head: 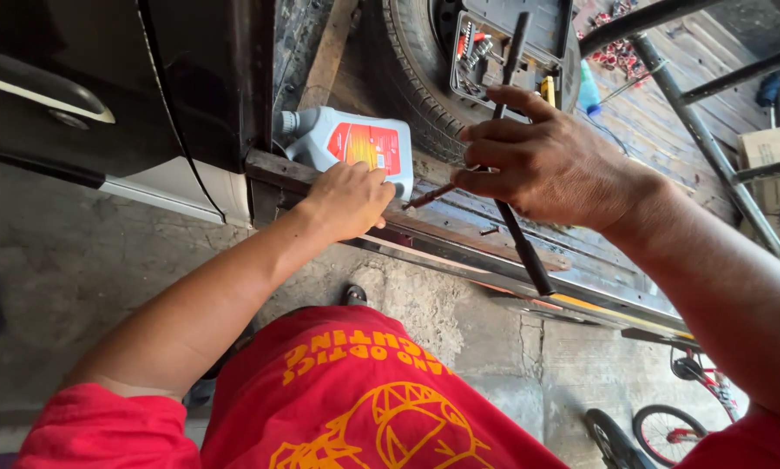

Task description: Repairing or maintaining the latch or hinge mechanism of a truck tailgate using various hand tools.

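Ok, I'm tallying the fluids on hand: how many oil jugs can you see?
1. A grey plastic jug with a red label lies on its side on the vehicle's edge, under the left hand, beside the black tyre. Others may be hidden.

Wooden truck bed [459, 204] with steel edge rail, bearing a grey oil jug with red label [351, 143] lying at the near left edge, a spare tyre [407, 78] flat behind it, and a blue bottle [588, 91] far right.
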